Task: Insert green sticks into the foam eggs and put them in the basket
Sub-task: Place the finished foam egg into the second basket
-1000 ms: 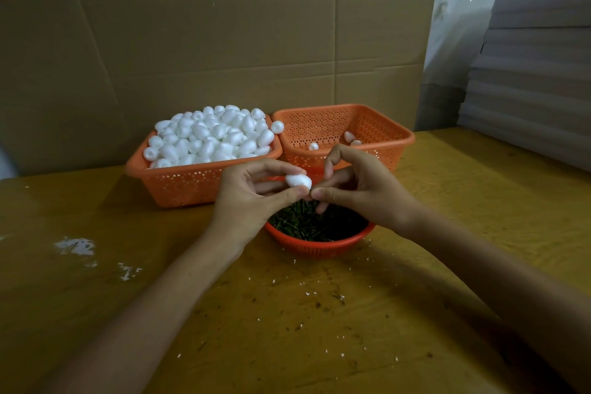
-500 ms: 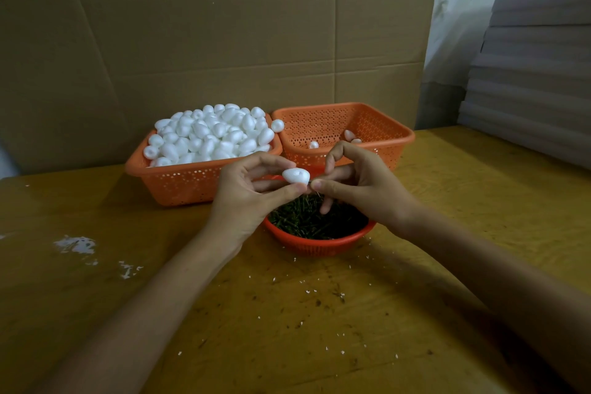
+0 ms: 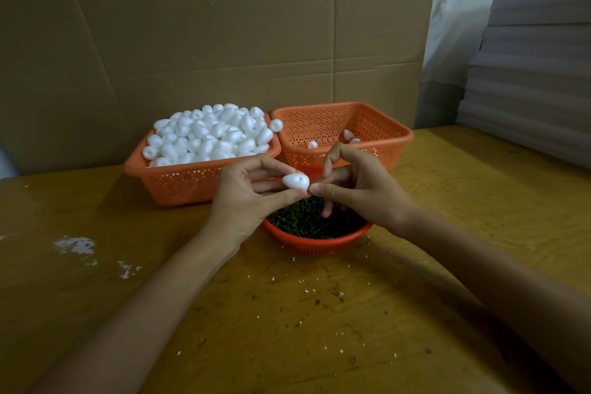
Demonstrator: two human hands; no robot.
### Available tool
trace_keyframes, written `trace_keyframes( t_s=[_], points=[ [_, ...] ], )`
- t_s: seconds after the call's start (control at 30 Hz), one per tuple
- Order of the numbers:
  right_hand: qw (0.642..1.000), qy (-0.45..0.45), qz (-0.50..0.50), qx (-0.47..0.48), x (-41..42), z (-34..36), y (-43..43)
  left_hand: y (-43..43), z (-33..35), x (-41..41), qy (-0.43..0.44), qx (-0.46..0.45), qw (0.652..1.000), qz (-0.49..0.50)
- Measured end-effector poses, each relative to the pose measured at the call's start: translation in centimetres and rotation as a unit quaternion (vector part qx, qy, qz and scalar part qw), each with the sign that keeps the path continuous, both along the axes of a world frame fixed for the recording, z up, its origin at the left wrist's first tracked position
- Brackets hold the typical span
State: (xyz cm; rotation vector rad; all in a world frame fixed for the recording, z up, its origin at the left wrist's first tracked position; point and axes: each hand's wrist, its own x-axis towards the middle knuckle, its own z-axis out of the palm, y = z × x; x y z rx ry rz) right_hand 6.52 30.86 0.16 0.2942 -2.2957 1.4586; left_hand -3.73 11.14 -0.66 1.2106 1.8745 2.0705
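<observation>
My left hand [image 3: 248,192] pinches a white foam egg [image 3: 295,181] between thumb and fingers, above a round orange bowl [image 3: 316,243] filled with green sticks [image 3: 303,221]. My right hand [image 3: 358,185] meets the egg's right end with thumb and forefinger pinched together; whatever it holds there is hidden. Behind, a left orange basket [image 3: 179,182] is heaped with plain foam eggs [image 3: 211,134]. The right orange basket [image 3: 377,125] holds three eggs [image 3: 348,135] near its front wall.
A wooden table [image 3: 287,313] carries white foam crumbs [image 3: 75,245] at the left and scattered specks in front of the bowl. Cardboard sheets [image 3: 224,41] stand behind the baskets. A stack of grey boards [image 3: 531,80] rises at the right edge.
Both hands have lifted slightly with the egg, staying above the bowl of sticks. The egg has turned a little in my left fingers.
</observation>
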Motion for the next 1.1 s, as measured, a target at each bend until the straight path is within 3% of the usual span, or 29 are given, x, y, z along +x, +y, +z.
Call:
trace_keyframes(
  t_s=[0.57,1.1],
  points=[
    [0.997,-0.050,0.020,0.056,-0.04,0.47,0.65,-0.06,0.16,-0.06,0.033,-0.047,0.998,-0.030],
    [0.995,-0.064,0.020,0.079,0.13,0.27,0.01,0.04,0.46,0.75,0.037,-0.025,0.999,-0.028]
  ],
)
